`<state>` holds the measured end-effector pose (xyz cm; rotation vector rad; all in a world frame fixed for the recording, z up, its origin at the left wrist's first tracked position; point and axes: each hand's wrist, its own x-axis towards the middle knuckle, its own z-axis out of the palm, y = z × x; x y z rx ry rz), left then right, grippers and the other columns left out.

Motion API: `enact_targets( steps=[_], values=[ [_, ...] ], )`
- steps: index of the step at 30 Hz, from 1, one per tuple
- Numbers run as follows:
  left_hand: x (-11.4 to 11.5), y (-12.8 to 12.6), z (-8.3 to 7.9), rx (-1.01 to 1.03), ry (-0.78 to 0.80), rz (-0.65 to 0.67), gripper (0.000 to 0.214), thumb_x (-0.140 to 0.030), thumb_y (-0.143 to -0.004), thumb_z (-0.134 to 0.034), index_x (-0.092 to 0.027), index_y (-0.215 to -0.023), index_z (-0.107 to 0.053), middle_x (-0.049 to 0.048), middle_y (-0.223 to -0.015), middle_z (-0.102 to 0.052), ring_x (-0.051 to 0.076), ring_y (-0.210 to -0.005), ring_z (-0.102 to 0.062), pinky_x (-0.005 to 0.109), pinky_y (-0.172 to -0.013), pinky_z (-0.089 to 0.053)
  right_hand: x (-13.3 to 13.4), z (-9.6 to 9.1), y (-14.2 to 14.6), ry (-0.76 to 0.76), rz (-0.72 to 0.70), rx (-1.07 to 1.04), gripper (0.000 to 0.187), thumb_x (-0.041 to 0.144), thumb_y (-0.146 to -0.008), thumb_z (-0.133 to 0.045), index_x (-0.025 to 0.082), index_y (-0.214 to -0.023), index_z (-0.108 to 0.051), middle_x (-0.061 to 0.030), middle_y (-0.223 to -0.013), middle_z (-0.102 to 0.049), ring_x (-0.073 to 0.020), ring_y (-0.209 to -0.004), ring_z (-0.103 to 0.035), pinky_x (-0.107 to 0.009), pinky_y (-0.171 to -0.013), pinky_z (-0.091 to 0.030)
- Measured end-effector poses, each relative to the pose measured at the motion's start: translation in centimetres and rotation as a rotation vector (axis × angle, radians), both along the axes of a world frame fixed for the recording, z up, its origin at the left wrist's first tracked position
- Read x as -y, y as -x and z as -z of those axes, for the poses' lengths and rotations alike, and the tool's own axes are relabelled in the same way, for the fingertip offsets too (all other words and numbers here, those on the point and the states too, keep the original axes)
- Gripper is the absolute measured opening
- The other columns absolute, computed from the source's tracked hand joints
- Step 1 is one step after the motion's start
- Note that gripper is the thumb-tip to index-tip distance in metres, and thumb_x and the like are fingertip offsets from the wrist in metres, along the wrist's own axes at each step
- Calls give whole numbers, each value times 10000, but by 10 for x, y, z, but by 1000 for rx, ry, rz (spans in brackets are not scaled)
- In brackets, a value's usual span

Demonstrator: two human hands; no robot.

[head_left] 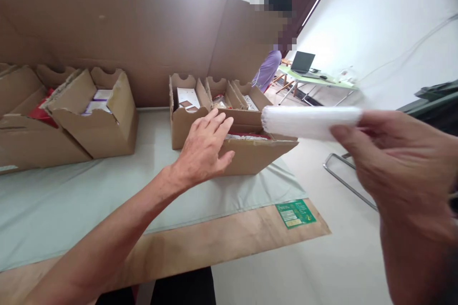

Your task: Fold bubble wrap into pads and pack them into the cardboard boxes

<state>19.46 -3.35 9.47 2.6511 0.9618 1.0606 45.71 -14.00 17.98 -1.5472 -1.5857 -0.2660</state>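
Note:
Between the thumb and fingers of my right hand [404, 162] is a slim white roll [311, 121], held level off the table's right side. Its left end looks ruffled; whether it is gauze, cloth or plastic I cannot make out. My left hand [207, 147] is empty, fingers stretched forward and thumb apart, in front of a low cardboard box [250, 157] with some white and red packaging inside. Whether it touches the box I cannot tell. Behind stand narrow cardboard bins, one with a white carton [188, 98], another with a small clear packet [220, 101].
More cardboard bins [96, 128] stand left, holding purple-white boxes and something red. A tall cardboard panel [125, 33] rises behind. A green label [296, 213] lies near the wooden table's right corner. Beyond are a person in purple [268, 66] and a laptop [302, 63] on a folding table.

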Motion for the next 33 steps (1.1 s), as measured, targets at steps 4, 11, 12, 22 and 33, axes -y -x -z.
enact_targets(
  steps=[4, 11, 12, 22, 33],
  values=[
    [-16, -19, -3, -209, 19, 13, 428, -297, -861, -676, -88, -1233, -654, 198, -1307, -680, 388, -1379, -519, 661, -1236, -239, -60, -1, -9, 94, -34, 415, 175, 292, -931, -659, 197, -989, -794, -88, -948, -774, -263, -851, -681, -383, -761, -531],
    [-18, -19, 8, -154, -15, 38, 219, -233, -859, -638, -146, -1049, -706, 130, -1147, -718, 316, -1185, -616, 647, -1220, -292, -138, 19, -6, 512, -85, 770, 192, 238, -960, -643, 218, -1064, -803, -80, -1040, -793, -270, -973, -685, -346, -792, -473],
    [-19, -20, 9, -139, -13, 47, 220, -226, -859, -634, -148, -1052, -704, 131, -1157, -717, 317, -1198, -610, 649, -1218, -296, -144, 20, -4, 536, -110, 773, 196, 249, -965, -636, 227, -1062, -805, -68, -1031, -796, -266, -973, -689, -337, -779, -469],
    [-22, -21, 15, -73, -13, 65, 208, -204, -864, -604, -150, -1044, -693, 129, -1176, -717, 325, -1230, -591, 657, -1210, -305, -159, 14, 30, 696, -100, 1068, 208, 235, -954, -613, 221, -1006, -814, -91, -905, -782, -259, -896, -682, -320, -697, -392],
    [-21, -22, 14, -75, 25, 66, 292, -191, -840, -590, -183, -1119, -674, 114, -1171, -707, 319, -1249, -571, 634, -1201, -323, -154, 15, 71, 717, -145, 1216, 208, 95, -898, -610, 163, -940, -802, -134, -982, -789, -273, -888, -718, -300, -612, -388]
  ],
)
